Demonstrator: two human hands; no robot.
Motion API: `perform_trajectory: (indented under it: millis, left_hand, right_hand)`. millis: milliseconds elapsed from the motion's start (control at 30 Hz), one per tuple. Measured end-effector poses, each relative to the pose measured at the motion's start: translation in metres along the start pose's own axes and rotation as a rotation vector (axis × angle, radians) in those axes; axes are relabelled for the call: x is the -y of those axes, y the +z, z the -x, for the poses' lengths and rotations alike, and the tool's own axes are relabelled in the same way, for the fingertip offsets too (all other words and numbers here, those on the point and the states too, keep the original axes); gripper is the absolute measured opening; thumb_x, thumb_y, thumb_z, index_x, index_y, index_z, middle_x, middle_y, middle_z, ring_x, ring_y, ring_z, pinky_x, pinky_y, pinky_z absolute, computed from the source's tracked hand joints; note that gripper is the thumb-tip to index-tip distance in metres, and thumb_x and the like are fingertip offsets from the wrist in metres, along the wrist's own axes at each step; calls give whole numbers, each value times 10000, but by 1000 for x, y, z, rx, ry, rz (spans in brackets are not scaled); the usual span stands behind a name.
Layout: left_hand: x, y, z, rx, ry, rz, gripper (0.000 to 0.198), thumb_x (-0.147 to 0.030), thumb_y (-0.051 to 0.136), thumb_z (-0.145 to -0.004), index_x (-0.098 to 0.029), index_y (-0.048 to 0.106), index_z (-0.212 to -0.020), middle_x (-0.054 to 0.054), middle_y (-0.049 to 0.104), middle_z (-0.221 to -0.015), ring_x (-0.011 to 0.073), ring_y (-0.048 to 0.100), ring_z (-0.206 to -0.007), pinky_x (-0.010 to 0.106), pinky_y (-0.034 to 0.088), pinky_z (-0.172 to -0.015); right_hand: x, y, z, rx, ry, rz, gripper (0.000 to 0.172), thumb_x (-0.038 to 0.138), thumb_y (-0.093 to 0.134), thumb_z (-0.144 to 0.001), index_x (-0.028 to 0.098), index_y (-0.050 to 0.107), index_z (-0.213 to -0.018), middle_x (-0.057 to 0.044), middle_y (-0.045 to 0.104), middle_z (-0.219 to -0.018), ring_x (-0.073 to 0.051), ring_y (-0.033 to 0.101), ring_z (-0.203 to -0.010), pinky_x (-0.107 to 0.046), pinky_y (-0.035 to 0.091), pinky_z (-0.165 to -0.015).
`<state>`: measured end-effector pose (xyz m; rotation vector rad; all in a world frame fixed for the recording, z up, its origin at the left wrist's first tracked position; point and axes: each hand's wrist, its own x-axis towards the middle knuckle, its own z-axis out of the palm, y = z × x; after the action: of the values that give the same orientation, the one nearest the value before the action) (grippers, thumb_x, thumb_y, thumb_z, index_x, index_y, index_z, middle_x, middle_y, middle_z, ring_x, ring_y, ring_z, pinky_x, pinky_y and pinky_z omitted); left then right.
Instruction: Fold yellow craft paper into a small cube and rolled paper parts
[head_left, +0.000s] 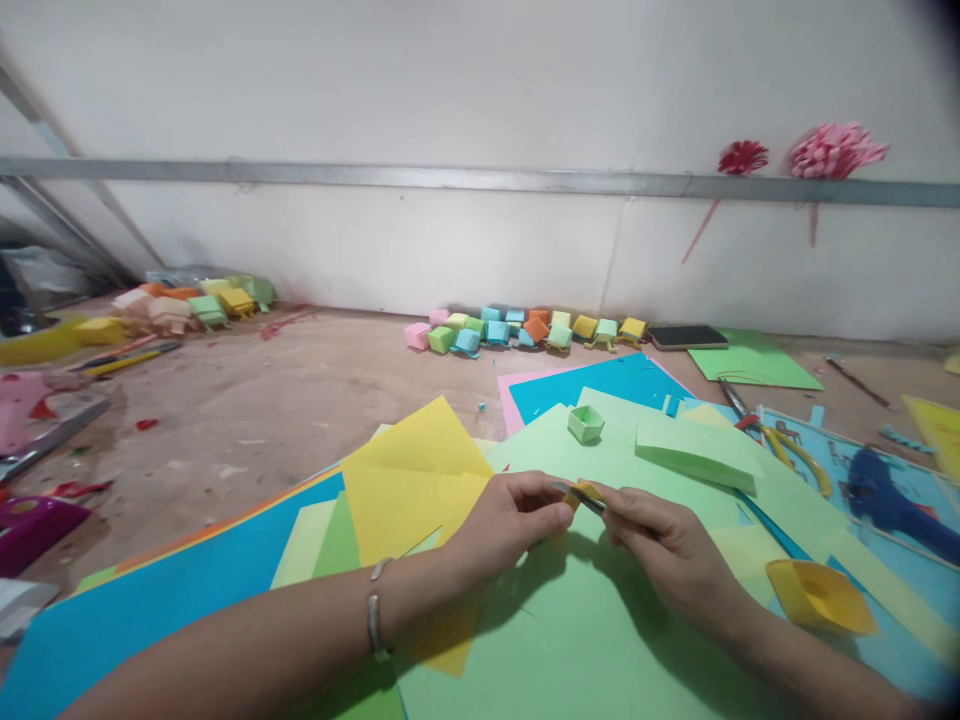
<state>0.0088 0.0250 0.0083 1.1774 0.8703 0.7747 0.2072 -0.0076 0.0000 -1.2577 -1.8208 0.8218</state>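
My left hand (529, 512) and my right hand (660, 535) meet over the light green paper sheets (540, 610). Both pinch a small yellow piece of paper (589, 491) between their fingertips. A thin dark grey strip runs along that piece; blur hides what it is. Just beyond my hands, a small light green folded paper box (586, 424) sits upright on the sheets. To the right of my right wrist lies a yellow folded paper shape (819, 597). Yellow sheets (416, 470) are under and beside my left forearm, partly hidden by it.
Small coloured paper models (499, 332) line the wall, with another cluster (195, 305) at left. Scissors (795, 455), a blue glue gun (900, 505) and a phone-like dark slab (688, 338) lie right. Blue paper (187, 570) spreads left, near a purple object (37, 530).
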Motion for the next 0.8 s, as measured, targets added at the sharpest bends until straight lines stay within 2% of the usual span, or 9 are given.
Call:
perform_trajectory:
  millis: [100,233,300,433,567,700,800]
  left_hand:
    - [0,1,1,12,-25,47,370,-476,792,-630,-133,713,-743,-11,496,-600,85,382,-521,247,277,-499]
    - [1,4,4,-13,-35,182,445,-589,721,-686,-146,680,-683,22,535,-681,115,461,-601,255,359,-566]
    - [2,6,5,-36,-59,185,441,-585,721,-694,-146,674,-682,30,563,-682,121,488,-619,255,380,-586]
    - [0,8,8,-91,-102,59,360,-451,794,-639,-136,723,-798,35,614,-654,127,511,-597,260,394,-564]
    - [-1,9,7,-107,-39,-10,295,-333,778,-657,-116,721,-848,50,664,-672,138,561,-619,272,433,-604]
    - [2,8,6,-184,7,-76,529,-199,730,-679,-122,593,-1185,0,677,-624,159,606,-620,280,469,-628]
    - [4,9,9,-202,116,-251,597,-138,671,-707,-156,529,-1287,-6,714,-662,178,651,-677,292,497,-686]
  right_hand:
    - [-1,0,4,-43,-101,75,427,167,446,-890,295,686,-1219,4,583,-670,-134,566,-609,-246,492,-586]
    - [-6,3,10,-107,-295,248,493,109,386,-910,298,624,-1298,-9,551,-699,-126,537,-600,-225,447,-536]
    - [-10,6,13,-149,-358,378,548,71,355,-898,313,599,-1325,-11,541,-706,-122,515,-597,-217,420,-528]
    - [-15,9,19,-173,-346,615,535,87,385,-904,333,597,-1329,-9,539,-715,-123,509,-618,-219,392,-542]
    - [-16,11,18,-178,-343,643,488,111,374,-932,309,636,-1292,-12,555,-707,-126,524,-613,-220,395,-540]
    - [-8,12,10,-148,-308,541,370,222,387,-990,204,620,-1277,-42,640,-788,-147,596,-667,-237,454,-583]
    - [2,13,6,-126,-288,487,279,279,404,-999,158,641,-1084,-75,676,-868,-172,639,-748,-259,485,-639]
